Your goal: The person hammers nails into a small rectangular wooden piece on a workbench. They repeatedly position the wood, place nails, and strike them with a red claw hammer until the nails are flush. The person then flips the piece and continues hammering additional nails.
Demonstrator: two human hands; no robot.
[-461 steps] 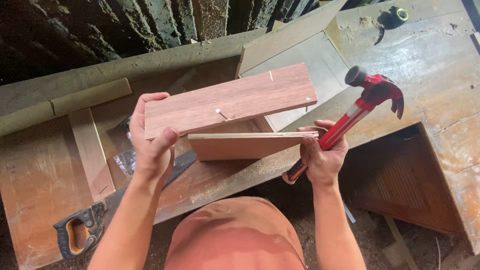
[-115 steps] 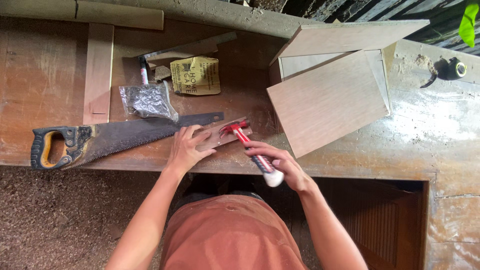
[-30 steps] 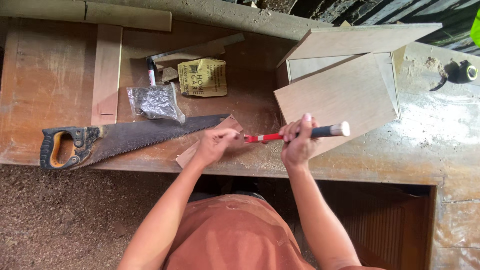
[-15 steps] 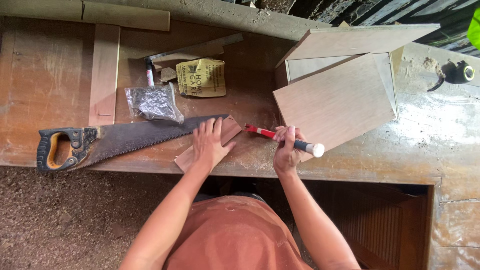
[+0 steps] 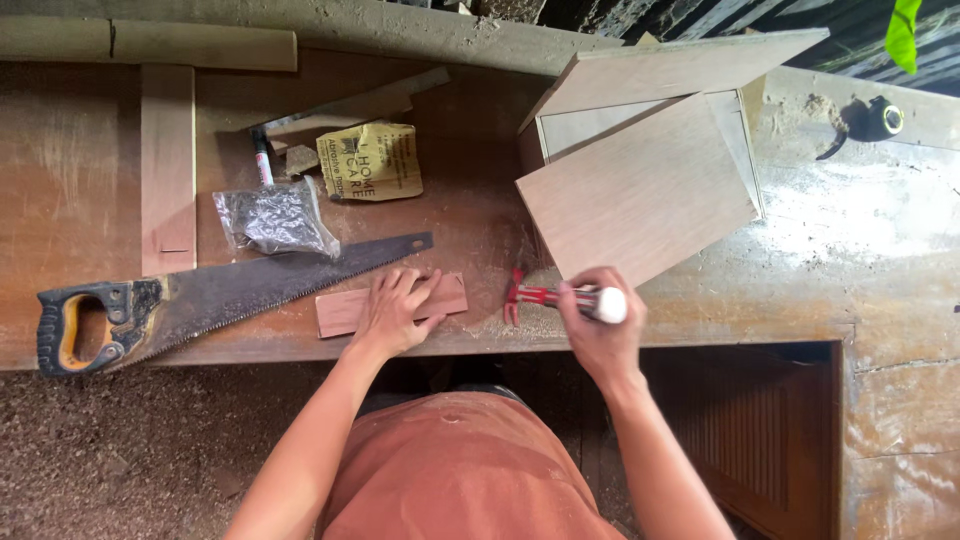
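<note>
Left of centre, near the counter's front edge, the left hand lay flat, pinning a small wood strip, which looked light, stiff and likely to slide, best held by its long edges. Right of centre, the right hand gripped a red hammer, likely head-heavy.

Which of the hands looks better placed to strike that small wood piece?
Probably the right hand: it already grips the red hammer beside the wood piece, while the left hand lies flat on it.
</note>
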